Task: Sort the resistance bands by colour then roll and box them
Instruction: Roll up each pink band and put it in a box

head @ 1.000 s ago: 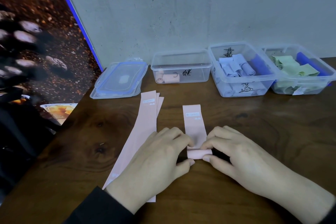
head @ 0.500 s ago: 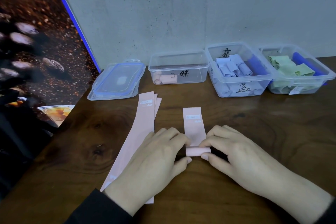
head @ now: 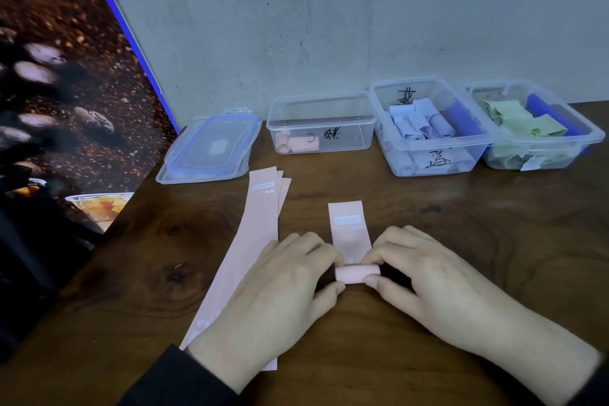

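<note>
I see lids [head: 211,145] stacked far left, then flat pink bands [head: 260,241] waiting unrolled on the surface [head: 461,241]. Left hand [head: 280,283] and right hand [head: 438,277] pinch the pink roll [head: 357,273] with curled fingers, short tail left. Pink box [head: 321,123] holds two rolls; lilac box [head: 428,128] and green box [head: 534,128] look filled. Judging roughly two-thirds done.

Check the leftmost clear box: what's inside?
Leftmost clear box: pink rolls lying at its left front, two visible; the rest of its floor looks bare. Black scribble on the front wall hides little.
</note>
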`<state>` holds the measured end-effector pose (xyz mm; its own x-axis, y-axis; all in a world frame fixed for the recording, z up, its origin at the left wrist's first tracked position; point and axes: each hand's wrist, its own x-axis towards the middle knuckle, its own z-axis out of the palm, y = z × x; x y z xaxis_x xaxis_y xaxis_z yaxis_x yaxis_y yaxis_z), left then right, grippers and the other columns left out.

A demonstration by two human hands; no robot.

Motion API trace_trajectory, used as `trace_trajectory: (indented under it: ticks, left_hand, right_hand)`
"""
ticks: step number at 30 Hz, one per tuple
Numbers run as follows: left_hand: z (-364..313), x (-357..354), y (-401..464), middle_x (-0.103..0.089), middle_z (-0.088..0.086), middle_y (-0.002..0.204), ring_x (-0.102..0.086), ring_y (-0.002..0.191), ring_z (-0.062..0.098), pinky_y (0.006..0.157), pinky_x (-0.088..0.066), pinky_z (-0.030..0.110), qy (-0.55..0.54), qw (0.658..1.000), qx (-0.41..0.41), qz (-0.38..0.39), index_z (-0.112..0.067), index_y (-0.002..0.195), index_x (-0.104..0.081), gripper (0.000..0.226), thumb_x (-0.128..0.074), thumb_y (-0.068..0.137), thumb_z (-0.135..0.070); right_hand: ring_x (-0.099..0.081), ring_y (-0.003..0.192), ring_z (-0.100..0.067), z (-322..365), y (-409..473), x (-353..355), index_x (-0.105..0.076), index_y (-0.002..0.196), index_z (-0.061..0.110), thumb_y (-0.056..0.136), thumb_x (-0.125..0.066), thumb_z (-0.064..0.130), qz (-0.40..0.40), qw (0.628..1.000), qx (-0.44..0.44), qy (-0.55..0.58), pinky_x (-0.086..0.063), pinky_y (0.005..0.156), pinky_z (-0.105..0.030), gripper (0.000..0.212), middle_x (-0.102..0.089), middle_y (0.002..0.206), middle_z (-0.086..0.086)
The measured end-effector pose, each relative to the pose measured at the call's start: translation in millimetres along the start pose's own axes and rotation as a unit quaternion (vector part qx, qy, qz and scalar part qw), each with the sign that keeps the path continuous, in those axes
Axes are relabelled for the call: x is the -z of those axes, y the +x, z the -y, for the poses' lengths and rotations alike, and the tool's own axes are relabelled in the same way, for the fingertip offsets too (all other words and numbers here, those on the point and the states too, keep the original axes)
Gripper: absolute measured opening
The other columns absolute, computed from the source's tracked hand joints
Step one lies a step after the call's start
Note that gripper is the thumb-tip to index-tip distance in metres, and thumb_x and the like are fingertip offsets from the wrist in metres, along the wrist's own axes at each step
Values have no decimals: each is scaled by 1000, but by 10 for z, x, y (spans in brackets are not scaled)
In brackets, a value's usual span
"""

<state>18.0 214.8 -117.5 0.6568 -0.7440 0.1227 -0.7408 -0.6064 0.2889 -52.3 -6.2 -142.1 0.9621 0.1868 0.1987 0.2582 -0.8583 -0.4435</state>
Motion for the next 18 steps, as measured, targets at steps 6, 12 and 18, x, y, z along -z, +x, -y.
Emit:
trace_trajectory:
  ticks: [6,12,18]
  left_hand:
    - [10,-10,-5,-51,-22,116,-44,103,3,93,-40,22,-1,1000,2,-5,-36,124,-60,29,-47,100,-47]
    - [13,-2,-2,-48,-23,119,-41,106,1,96,-37,21,-3,1000,2,4,-40,125,-56,29,-49,99,-50]
    - [21,-22,-6,-50,-23,116,-42,103,1,93,-37,20,-6,1000,6,-3,-38,127,-58,31,-49,99,-48]
  right_hand:
    - [-48,104,-1,-7,7,5,-62,108,43,90,-59,54,9,1000,-5,1,-42,87,-18,21,-50,104,29]
    - [-47,104,-1,-4,5,16,-66,116,41,94,-44,59,15,1000,-3,-1,-42,90,-20,36,-49,104,27]
    - [-49,106,-3,-7,10,21,-61,107,44,91,-59,52,7,1000,-3,12,-43,88,-20,18,-50,104,28]
